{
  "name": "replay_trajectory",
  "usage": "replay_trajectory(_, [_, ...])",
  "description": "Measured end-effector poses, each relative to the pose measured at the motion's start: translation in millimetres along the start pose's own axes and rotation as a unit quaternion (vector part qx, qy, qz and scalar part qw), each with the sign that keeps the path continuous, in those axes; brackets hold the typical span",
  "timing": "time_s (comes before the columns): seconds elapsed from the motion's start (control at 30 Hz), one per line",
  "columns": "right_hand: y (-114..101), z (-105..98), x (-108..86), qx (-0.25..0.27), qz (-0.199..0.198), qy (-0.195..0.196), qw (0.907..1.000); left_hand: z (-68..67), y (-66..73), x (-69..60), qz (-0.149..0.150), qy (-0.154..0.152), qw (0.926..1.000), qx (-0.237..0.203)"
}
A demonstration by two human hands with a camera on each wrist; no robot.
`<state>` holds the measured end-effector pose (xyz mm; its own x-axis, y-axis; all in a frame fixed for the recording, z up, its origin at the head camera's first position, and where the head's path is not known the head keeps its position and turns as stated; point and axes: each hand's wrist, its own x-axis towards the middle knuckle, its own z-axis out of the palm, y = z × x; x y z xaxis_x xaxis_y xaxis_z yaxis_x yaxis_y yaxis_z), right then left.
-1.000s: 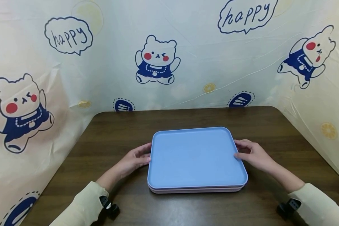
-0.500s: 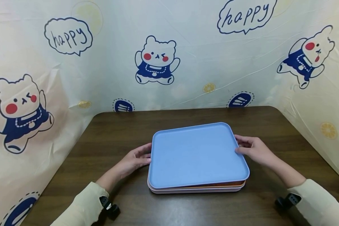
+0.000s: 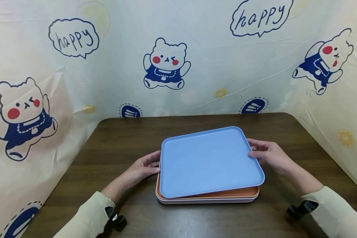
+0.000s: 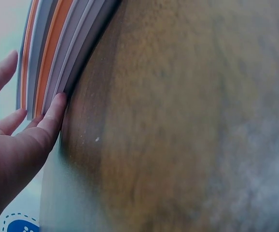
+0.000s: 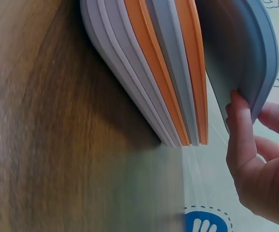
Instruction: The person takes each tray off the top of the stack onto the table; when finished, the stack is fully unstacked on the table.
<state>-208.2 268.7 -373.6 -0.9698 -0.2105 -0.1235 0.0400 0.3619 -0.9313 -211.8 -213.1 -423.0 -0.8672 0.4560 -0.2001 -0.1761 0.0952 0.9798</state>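
Note:
A blue tray lies slanted over an orange tray, its right side raised. My right hand pinches the blue tray's right edge, thumb on top; in the right wrist view that hand holds the lifted tray apart from the stack. Below are orange, grey-blue and pale lilac trays, seen at the stack's side. My left hand is at the stack's left side. In the left wrist view its fingertips touch the lower trays, with the thumb held away from them.
The stack stands on a dark brown wooden table. Behind and beside it hangs a pale curtain printed with bears. A black device is on my right wrist, another on my left.
My right hand has risen and moved slightly away with the blue tray's right side, which has turned and uncovered part of the orange tray. The left hand has stayed nearly still.

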Motion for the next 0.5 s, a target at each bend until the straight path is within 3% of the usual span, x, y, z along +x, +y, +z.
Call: replay_trajectory(0.5, [-1.4, -0.4, 7.4, 0.074, 0.027, 0.026, 0.9966, 0.2, -1.1, 0.3, 0.006, -0.001, 0.9999, 0.01])
